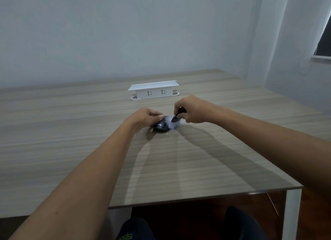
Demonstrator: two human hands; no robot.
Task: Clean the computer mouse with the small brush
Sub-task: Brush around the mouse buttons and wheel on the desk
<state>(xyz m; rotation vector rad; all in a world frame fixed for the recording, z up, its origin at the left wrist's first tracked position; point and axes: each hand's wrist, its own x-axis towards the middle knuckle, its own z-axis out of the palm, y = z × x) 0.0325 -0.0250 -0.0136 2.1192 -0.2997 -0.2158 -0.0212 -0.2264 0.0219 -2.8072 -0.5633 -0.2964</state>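
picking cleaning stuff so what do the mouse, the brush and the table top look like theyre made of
Mouse: looks like black plastic with a slight sheen and printed white lettering.
Brush: dark handle, probably plastic; the pale bristles are blurred, so fibre unclear.
Table top: grey-brown streaked wood grain, smooth and thin-edged, likely laminate rather than solid wood.

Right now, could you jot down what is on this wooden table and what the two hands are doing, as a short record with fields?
surface: pale wood-grain table
object being cleaned: black computer mouse, lying flat on the table
tool: small brush with dark handle and white bristles, bristles on the mouse's right side
left hand: rests on the mouse's left side, steadying it
right hand: grips the brush handle from above
behind them: white socket box, standing apart from the mouse
stage: brushing under way
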